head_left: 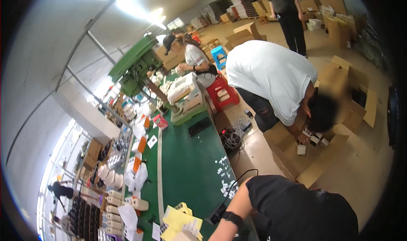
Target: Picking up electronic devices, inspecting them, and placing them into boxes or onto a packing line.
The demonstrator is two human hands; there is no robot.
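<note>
Neither of my hands shows. At the lower edge an arm in a black sleeve, apparently my right, bends across the green workbench. It wears a black wristband, and its hand lies past the frame. Beside that wrist is a small black device with a black cable running up from it. Left of it lie yellow label sheets, partly overlapping. Small white pieces are scattered along the bench's right edge.
A green drill press stands on the bench's far end. On the right, a person in a white shirt bends into an open cardboard box holding small white devices. Beyond are a red stool, a seated person and a standing person.
</note>
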